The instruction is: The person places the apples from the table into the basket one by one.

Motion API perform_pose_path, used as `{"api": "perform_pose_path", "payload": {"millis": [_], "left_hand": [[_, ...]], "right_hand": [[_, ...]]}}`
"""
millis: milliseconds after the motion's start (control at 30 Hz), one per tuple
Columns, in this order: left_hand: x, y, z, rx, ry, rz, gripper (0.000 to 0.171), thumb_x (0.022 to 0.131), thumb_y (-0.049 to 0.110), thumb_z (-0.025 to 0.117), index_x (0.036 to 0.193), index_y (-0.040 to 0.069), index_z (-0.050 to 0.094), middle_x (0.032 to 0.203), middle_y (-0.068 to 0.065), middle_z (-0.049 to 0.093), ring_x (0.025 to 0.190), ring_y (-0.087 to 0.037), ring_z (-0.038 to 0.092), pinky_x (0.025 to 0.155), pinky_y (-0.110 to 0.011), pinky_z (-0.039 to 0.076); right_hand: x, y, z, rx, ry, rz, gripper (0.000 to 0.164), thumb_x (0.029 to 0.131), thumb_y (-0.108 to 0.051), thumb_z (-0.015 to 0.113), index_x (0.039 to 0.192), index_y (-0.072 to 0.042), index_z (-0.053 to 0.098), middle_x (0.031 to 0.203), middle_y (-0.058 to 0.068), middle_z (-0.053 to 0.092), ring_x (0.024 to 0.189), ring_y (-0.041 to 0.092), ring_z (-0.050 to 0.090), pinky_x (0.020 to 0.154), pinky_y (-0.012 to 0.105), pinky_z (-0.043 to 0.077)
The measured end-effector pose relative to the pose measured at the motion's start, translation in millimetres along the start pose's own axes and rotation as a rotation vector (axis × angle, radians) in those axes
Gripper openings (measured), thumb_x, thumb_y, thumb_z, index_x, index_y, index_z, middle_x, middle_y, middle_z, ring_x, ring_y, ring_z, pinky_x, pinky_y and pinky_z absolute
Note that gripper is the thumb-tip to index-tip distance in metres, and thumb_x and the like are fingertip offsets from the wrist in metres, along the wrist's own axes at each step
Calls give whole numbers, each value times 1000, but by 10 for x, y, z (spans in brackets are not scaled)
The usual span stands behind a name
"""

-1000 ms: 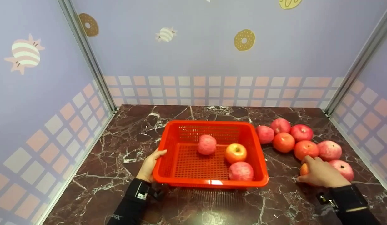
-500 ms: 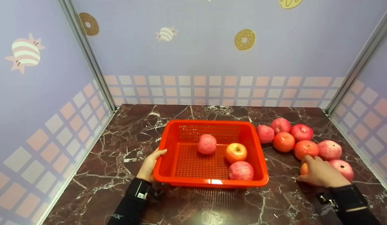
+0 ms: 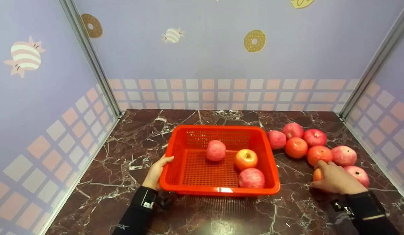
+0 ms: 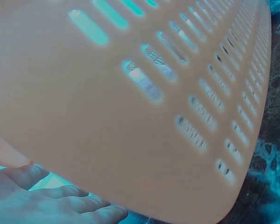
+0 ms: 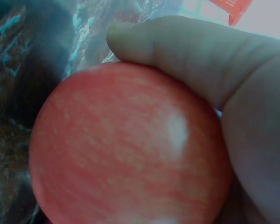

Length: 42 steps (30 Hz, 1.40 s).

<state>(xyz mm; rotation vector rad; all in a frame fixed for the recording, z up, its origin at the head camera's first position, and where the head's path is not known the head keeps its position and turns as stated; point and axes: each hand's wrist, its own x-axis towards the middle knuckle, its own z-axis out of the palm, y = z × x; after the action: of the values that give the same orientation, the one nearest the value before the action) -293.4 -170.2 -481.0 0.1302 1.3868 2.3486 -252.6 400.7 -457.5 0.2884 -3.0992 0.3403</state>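
Observation:
A red plastic basket [image 3: 221, 192] with slotted walls holds a pink-red apple [image 3: 216, 150], a yellow-orange apple [image 3: 246, 159] and another pink-red apple [image 3: 252, 178]. My left hand [image 3: 156, 173] grips its left side, thumb over the rim. In the left wrist view, the fingers of that hand [image 4: 60, 198] lie against the outside of the basket wall [image 4: 98, 130]. On the right, my right hand [image 3: 334, 179] holds an apple [image 3: 318, 175], mostly hidden under the fingers in the head view. Up close, this apple [image 5: 130, 149] is red with pale streaks, the thumb along its side.
Right of the basket, several apples [image 3: 314, 138] lie grouped on the dark marbled table [image 3: 117, 173]. One apple [image 3: 276, 139] is right beside the basket's far right side; another [image 3: 357, 176] lies just beyond my right hand. Patterned panels [image 3: 202, 58] enclose the back and sides.
Almost nothing differs. My right hand, on the apple, has shifted very slightly; the left hand and basket stay in place.

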Motion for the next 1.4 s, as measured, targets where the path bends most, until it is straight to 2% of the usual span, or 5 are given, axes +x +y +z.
{"api": "perform_pose_path", "payload": {"millis": [267,433,667,1000,1400], "left_hand": [[2,-8,-8,26,1,12,54,111,18,25,162,13,9,121,-3,64,108,-19,68,99,-39,57],[2,-10,-10,22,-4,9,55,110,18,25,163,13,9,121,-3,65,108,-19,68,99,-39,57],[-8,-9,-7,14,-11,7,56,110,17,25,163,14,7,122,-3,64,109,-20,67,99,-40,56],[-12,-1,-9,11,-4,7,56,110,18,27,163,14,8,121,-3,66,109,-20,68,99,-40,57],[-4,-1,-7,24,-15,21,56,110,16,24,163,11,7,121,-2,65,108,-19,67,98,-38,57]], "right_hand": [[21,-88,-98,-15,-15,17,85,75,-41,84,133,11,51,120,44,54,104,62,58,87,69,50],[31,-195,-174,-3,-13,-4,79,77,-42,84,131,6,53,123,42,53,99,60,60,83,67,52],[75,-394,-309,9,89,-102,54,75,-36,87,111,-7,59,105,18,58,92,31,60,79,49,53],[148,-695,-535,-26,111,-123,64,76,-38,85,123,-4,57,115,27,58,98,44,60,77,56,54],[283,-1095,-690,-24,156,-211,56,73,-36,86,115,-10,59,107,16,60,92,34,58,65,47,56]]}}
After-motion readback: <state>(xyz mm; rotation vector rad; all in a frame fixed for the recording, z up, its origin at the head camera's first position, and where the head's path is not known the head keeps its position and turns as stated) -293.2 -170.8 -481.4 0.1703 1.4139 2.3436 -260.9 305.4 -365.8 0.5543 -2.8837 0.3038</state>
